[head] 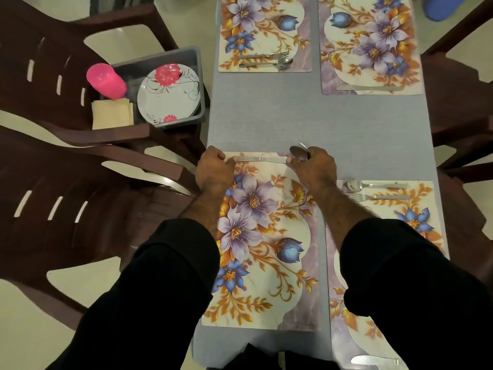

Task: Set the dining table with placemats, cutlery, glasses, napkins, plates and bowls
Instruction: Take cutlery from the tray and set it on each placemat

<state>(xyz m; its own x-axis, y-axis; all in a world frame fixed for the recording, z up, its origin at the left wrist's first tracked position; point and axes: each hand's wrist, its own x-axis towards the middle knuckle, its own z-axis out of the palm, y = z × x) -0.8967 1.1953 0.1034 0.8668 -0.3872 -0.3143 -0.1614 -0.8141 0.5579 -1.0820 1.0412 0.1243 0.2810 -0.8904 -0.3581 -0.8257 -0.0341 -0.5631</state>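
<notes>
Head view, looking down on a grey-blue table (320, 124) with four floral placemats. Near-left placemat (261, 241) has a table knife (261, 158) lying along its far edge; left hand (214, 169) pinches the handle end, fingers curled narrow, right hand (312, 164) touches the blade tip with a fingertip. Right hand is also closed around a spoon (298, 153), bowl sticking out above the fist; a second thin metal piece pokes up beside it, cannot tell what it is. Both forearms bare, dark sleeves (170, 276) pushed up. Near-right placemat (386, 236) carries a spoon and fork pair (378, 190) side by side at its far edge, and a knife (373, 360) at its near edge, partly cut off by the frame. Far-left placemat (264, 33) has a fork and spoon (266, 61) lying together near its near edge. Far-right placemat (370, 46) has a knife (370, 88) along its near edge. Left of the table, a dark brown plastic chair (53, 76) holds a grey bin (198, 76); in it a stack of white plates (169, 93) with red flower print, a pink plastic cup (106, 81) lying tilted, and beige napkins (112, 114) stacked at the bin's near-left corner. Another brown chair (66, 204) sits nearer, just beside the left arm. A blue object (440, 6) shows at the top right, unclear what.
</notes>
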